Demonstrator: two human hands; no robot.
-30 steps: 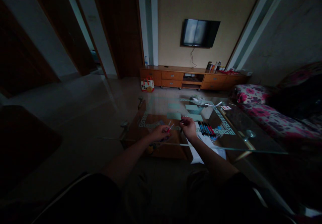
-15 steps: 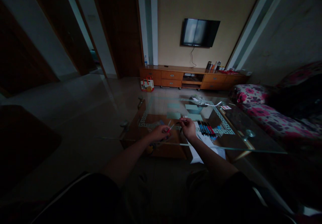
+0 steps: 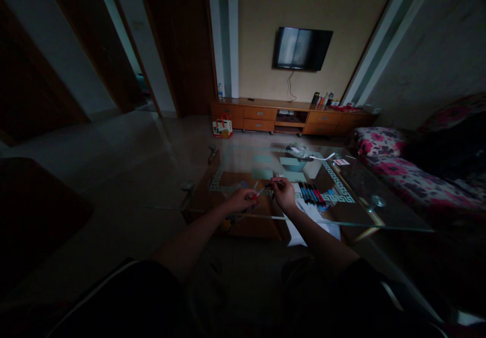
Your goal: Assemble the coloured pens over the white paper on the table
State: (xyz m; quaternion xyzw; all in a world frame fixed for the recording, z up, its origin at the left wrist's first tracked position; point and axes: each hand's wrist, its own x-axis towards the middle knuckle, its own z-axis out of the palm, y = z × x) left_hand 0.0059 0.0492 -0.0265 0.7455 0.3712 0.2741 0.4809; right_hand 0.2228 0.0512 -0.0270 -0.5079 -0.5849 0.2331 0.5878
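Red pen part (image 3: 255, 197) sits in the fingertips of the left hand (image 3: 242, 200), over the near side of a glass coffee table (image 3: 243, 159). A slim pale shaft (image 3: 260, 192) extends from it, slanting up toward the right hand (image 3: 284, 195). The left fingers are curled and pinch the red part; a darker shape below them is too dim to identify.

The right hand's thumb and fingers close on a slender dark pen piece (image 3: 268, 184), whose free end points left, just beside the tip of the pale shaft. Whether the two touch, I cannot tell. Both hands are near each other, with a narrow gap between them.

Just right of the right hand, a row of pens (image 3: 312, 194) in black, blue and red lies side by side. White paper sheets (image 3: 312, 221) spread near them by the table's front edge, and a small blue object (image 3: 331, 192) lies beside the row. A Greek-key pattern borders the glass. Toward the far side are a crumpled clear plastic bag (image 3: 301, 151), a white strip (image 3: 322, 158) and a red-and-white card (image 3: 340, 162).

Beyond the table stands a wooden TV cabinet (image 3: 258, 114), below a wall-mounted television (image 3: 302, 49). A floral sofa (image 3: 383, 143) is at the right.
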